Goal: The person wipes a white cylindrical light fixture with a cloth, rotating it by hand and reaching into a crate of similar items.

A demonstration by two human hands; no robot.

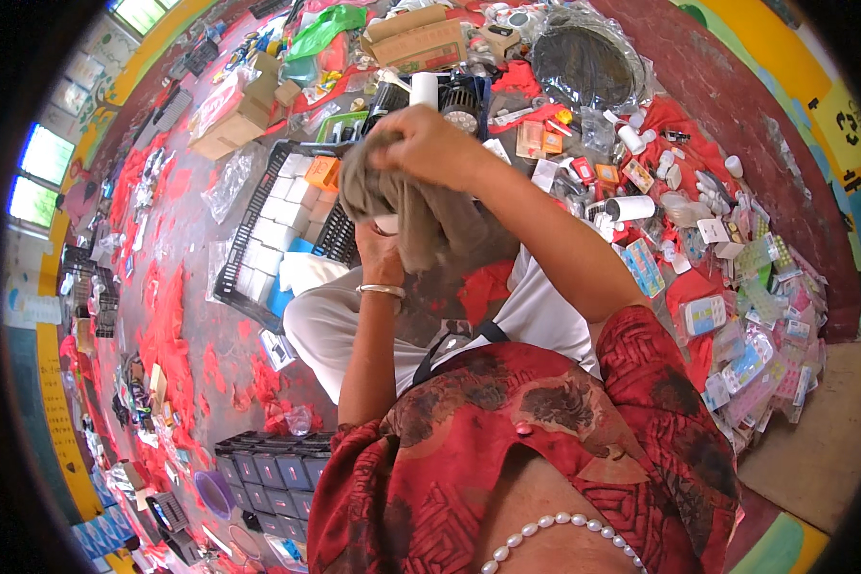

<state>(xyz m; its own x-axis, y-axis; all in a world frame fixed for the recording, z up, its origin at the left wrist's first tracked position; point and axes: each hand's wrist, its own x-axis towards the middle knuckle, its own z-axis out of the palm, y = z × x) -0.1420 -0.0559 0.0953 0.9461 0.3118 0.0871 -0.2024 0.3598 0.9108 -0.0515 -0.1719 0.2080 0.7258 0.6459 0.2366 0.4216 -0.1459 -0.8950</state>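
A grey-brown cloth [419, 215] hangs in folds between my hands, above my crossed legs. Its top is bunched in the closed fingers of my right hand [435, 143]. Below it, my left hand [379, 253] is upright and closed around a pale, rounded thing [386, 224], mostly hidden under the cloth, so its kind does not show. Just left of my hands stands a black plastic crate [228, 263] with rows of small white boxes [261, 256] and an orange box [322, 172].
Beyond my hands sits another crate with a white cylinder [424, 91] in it. A cardboard box [419, 43] is behind that. Piled packages [756, 359] cover the floor at right. Dark boxes [273, 474] are stacked at lower left, and a cardboard carton [234, 115] stands at far left.
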